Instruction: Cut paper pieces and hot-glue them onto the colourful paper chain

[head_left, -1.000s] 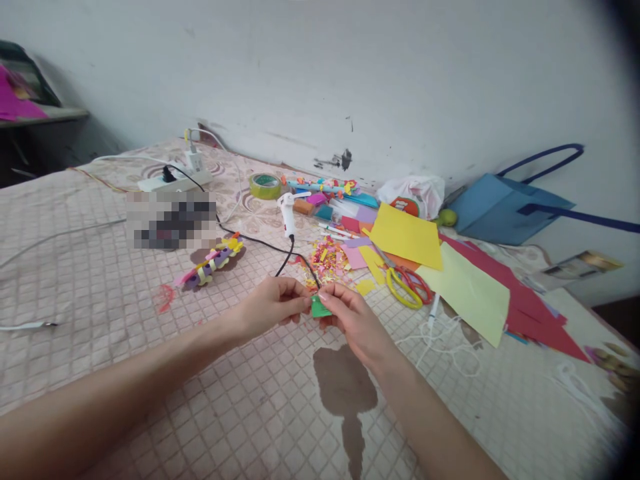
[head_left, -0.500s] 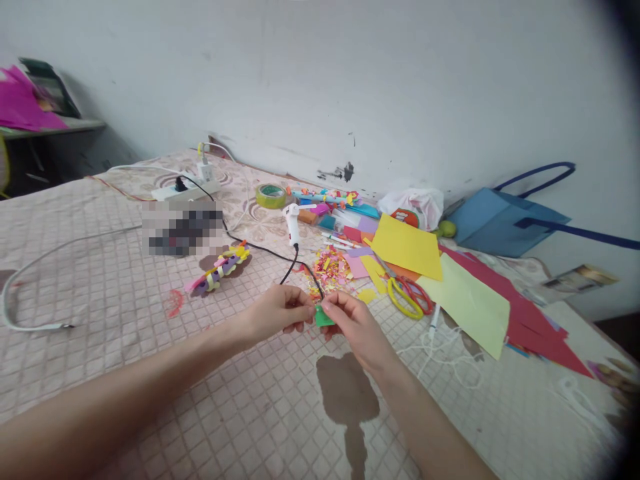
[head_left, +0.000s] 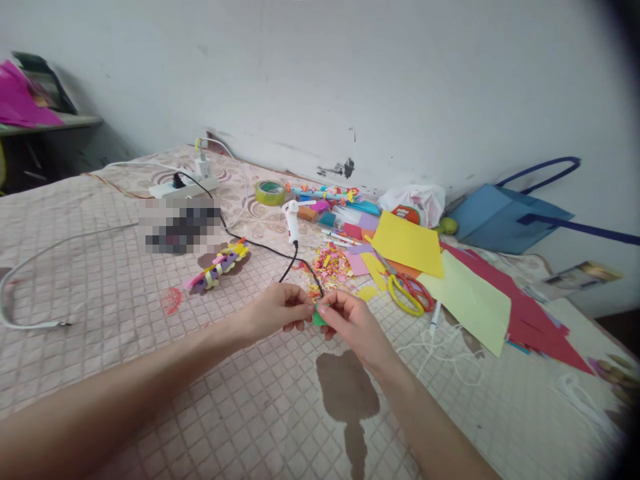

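Note:
Between my fingertips is a small green piece (head_left: 319, 319), which looks like paper or foam; much of it is covered by the fingers. My left hand (head_left: 280, 312) pinches its left side, and my right hand (head_left: 349, 321) grips it from the right with the thumb on top. Just beyond the hands lie a heap of tiny colourful scraps (head_left: 330, 263) and the black cord of a white glue gun (head_left: 292, 223). A decorated purple, yellow and pink strip (head_left: 219, 268) rests to the left of the hands.
Yellow and red scissors (head_left: 406, 293), a yellow sheet (head_left: 407, 243), a pale green sheet (head_left: 467, 300) and red sheets (head_left: 520, 313) lie on the right. A power strip (head_left: 185, 188) and tape roll (head_left: 270, 193) sit behind; a blue bag (head_left: 505, 217) leans by the wall.
My right fingers have shifted slightly left over the green piece, so less of it shows. My left hand stays almost where it was.

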Available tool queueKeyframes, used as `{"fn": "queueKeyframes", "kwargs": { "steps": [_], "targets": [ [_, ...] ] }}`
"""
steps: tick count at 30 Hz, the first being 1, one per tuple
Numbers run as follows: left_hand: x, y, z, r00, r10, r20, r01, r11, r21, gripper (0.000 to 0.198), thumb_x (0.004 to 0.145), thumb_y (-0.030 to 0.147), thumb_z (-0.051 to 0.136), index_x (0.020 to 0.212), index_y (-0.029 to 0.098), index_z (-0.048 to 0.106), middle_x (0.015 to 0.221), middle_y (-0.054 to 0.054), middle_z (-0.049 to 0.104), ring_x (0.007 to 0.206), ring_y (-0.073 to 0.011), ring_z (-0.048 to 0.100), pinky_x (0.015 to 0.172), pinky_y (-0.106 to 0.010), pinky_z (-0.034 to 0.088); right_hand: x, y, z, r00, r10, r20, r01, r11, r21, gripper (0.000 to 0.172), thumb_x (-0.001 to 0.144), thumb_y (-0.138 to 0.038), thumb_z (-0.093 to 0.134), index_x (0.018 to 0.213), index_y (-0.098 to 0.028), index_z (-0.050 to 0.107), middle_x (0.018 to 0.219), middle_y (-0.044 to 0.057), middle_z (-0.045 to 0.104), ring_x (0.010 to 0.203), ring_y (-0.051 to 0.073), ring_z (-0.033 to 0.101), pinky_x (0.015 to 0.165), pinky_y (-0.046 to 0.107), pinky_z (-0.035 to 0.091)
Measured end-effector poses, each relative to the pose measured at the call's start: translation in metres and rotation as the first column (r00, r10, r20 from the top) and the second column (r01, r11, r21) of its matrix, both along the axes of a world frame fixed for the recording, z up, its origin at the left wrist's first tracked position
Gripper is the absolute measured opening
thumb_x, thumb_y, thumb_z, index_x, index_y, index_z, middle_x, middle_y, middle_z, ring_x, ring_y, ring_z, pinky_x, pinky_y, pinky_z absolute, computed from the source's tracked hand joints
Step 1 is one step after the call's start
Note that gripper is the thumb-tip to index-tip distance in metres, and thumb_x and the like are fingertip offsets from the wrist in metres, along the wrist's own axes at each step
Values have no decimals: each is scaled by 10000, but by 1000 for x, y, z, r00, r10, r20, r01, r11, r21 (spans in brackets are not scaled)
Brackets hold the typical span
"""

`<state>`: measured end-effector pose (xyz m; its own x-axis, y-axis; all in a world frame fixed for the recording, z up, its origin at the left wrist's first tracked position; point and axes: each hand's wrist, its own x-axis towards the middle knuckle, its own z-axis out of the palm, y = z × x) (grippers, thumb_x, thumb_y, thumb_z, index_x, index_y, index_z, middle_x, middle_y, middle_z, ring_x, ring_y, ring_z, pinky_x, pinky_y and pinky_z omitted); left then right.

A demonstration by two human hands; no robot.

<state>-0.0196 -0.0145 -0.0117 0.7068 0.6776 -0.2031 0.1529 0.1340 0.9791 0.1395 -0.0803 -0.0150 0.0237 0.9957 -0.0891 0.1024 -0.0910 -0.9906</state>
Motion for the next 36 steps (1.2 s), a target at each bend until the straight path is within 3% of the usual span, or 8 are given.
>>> {"fn": "queueKeyframes", "kwargs": {
  "steps": [18,24,27,29,33,36],
  "targets": [
    [-7,5,-1,999,-53,11,53,996,-76,206,729,331,648,716,129,610,542,19,592,468,-64,466,454,-187,339,-3,3,-5,997,31,-66,-34,998,-49,190,741,-347,627,716,-185,531,595,-50,535,480,81,490,460,202,425],
    [-21,8,6,1000,-3,14,5,995,-97,199,722,316,649,697,128,589,524,25,574,445,-60,448,443,-195,314,-3,8,-3,995,97,-7,-97,995,1,265,827,-456,537,793,-193,519,656,-28,549,532,102,522,480,215,444],
    [-35,17,7,997,78,27,-76,993,-93,200,715,312,649,678,130,573,526,24,565,450,-60,447,444,-196,300,2,31,-1,955,-9,296,-44,984,173,266,864,-442,474,796,-190,526,705,1,584,584,124,554,537,239,465],
    [-45,24,5,986,158,53,-152,983,-101,207,712,318,649,686,128,569,548,18,568,462,-59,450,447,-194,295,4,57,-1,821,-153,550,-33,949,314,238,861,-399,468,791,-185,542,748,27,616,650,146,579,609,259,476],
    [-60,35,-3,960,263,92,-249,958,-139,230,713,333,657,690,124,563,571,5,580,460,-56,447,444,-196,286,0,125,-5,678,-302,671,20,919,394,272,775,-384,571,905,-146,574,935,124,634,862,230,583,790,349,446],
    [-66,37,-8,948,297,118,-275,946,-171,238,715,336,660,676,125,558,543,8,570,451,-56,449,439,-193,282,-11,174,-9,608,-311,730,35,929,367,342,726,-400,622,914,-115,604,936,165,647,900,275,590,793,359,430]
  ]
}}
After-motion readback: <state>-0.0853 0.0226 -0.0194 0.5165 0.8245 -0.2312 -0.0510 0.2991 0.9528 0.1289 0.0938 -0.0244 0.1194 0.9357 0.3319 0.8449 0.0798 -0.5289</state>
